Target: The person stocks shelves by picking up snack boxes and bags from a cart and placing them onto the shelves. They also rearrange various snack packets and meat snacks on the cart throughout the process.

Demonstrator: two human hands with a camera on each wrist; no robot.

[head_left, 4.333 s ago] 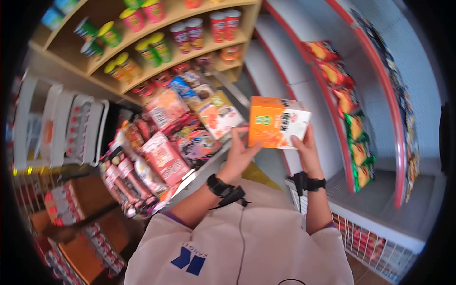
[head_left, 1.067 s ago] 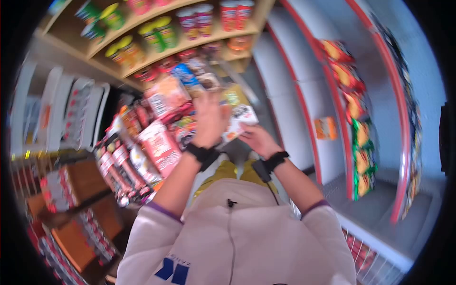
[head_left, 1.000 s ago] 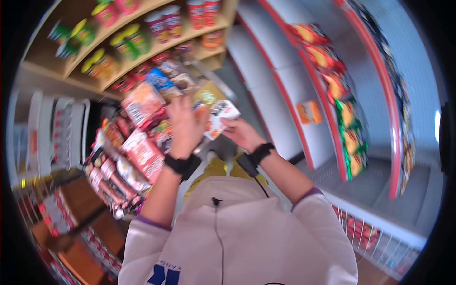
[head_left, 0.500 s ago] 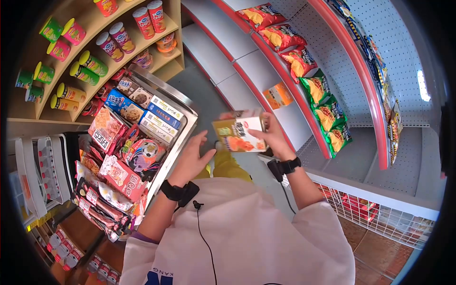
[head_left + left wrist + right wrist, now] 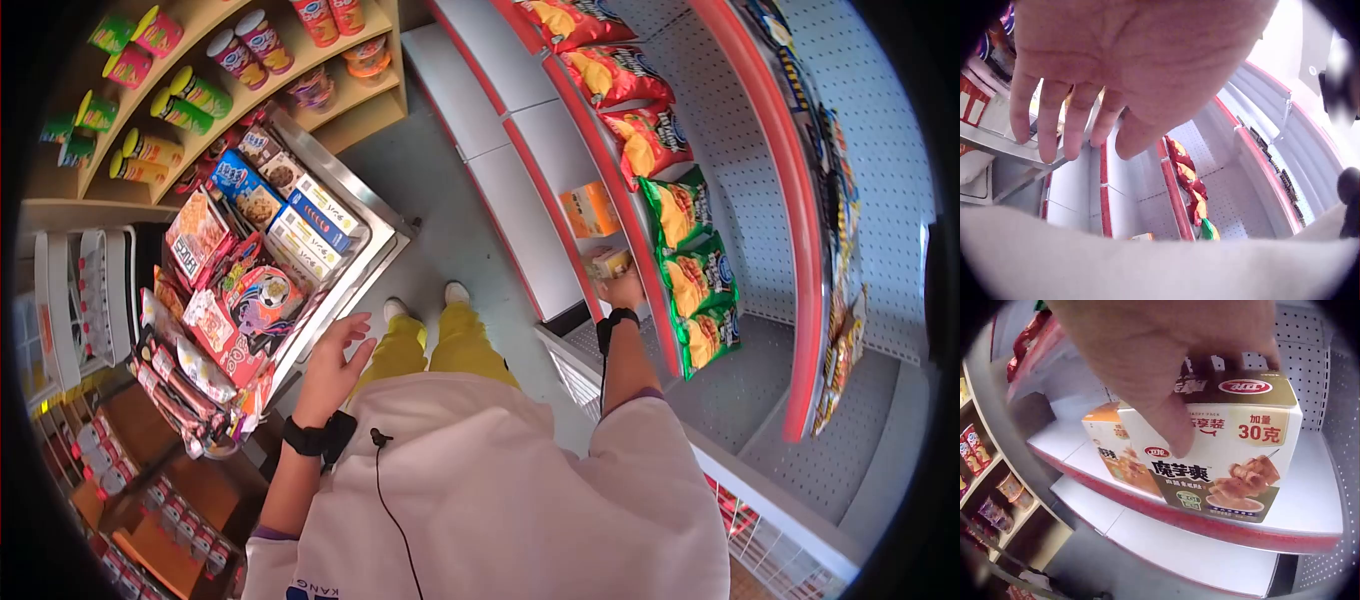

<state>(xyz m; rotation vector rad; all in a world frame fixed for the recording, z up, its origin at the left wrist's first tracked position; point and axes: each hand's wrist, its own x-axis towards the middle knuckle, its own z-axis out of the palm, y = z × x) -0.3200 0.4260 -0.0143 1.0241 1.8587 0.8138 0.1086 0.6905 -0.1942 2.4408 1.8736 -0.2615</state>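
Observation:
My right hand (image 5: 627,290) reaches into a red-edged white shelf and grips a white and olive-brown snack box (image 5: 1229,469) from above. In the right wrist view its thumb lies on the printed front, with the fingers over the top. The box stands upright at the shelf's front edge, right beside a similar orange and white snack box (image 5: 1124,456). My left hand (image 5: 328,372) hangs near the cart's metal rim, holding nothing. Its palm and loosely extended fingers (image 5: 1075,128) show in the left wrist view.
A metal cart (image 5: 385,240) packed with boxed and bagged snacks stands at the left. Red and green chip bags (image 5: 690,275) line the shelf above the boxes. Chip cans (image 5: 190,100) stand on a wooden rack behind. A white wire basket (image 5: 780,530) sits at lower right.
The orange box, earlier in both hands, now stands on the shelf. My right hand has carried the olive-brown box from the cart rightward onto that shelf. The left hand has drawn back from the cart.

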